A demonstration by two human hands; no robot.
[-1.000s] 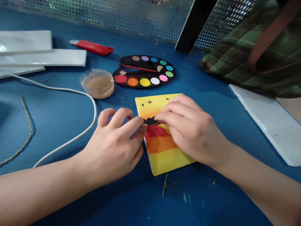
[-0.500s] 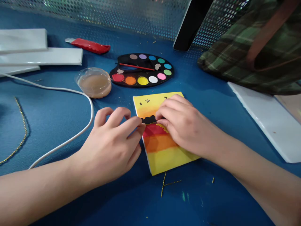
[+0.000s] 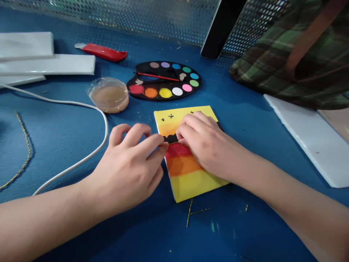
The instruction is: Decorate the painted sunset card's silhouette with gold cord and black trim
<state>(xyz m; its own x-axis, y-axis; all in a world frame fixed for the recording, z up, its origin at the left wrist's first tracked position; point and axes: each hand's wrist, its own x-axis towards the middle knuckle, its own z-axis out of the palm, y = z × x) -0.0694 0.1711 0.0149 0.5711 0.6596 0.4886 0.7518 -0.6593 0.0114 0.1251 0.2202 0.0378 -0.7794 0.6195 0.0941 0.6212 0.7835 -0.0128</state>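
Note:
A small painted panel (image 3: 188, 174) with yellow, orange and red bands, a black treeline and small black bird marks lies on the blue table. A thin gold cord (image 3: 173, 142) runs across it, along the lower edge of the black strip. At the panel's left edge, my left hand (image 3: 136, 163) pinches the cord's end between thumb and forefinger, its other fingers curled. My right hand (image 3: 208, 143) rests over the panel's right half, fingertips closed on the cord near the middle. That hand hides the right part of the cord and treeline.
Behind the panel are a paint palette (image 3: 163, 80) with a thin red brush (image 3: 158, 76) and a cup of murky water (image 3: 109, 96). A red cutter (image 3: 105, 51), white boards (image 3: 49, 64), a white cable (image 3: 73, 103), loose gold cord (image 3: 27, 145), snippets (image 3: 189, 213) and a plaid bag (image 3: 272, 69) lie around.
My right hand has slid slightly left along the cord, and the loose gold loop below its fingers is out of sight. My left hand stays at the panel's edge.

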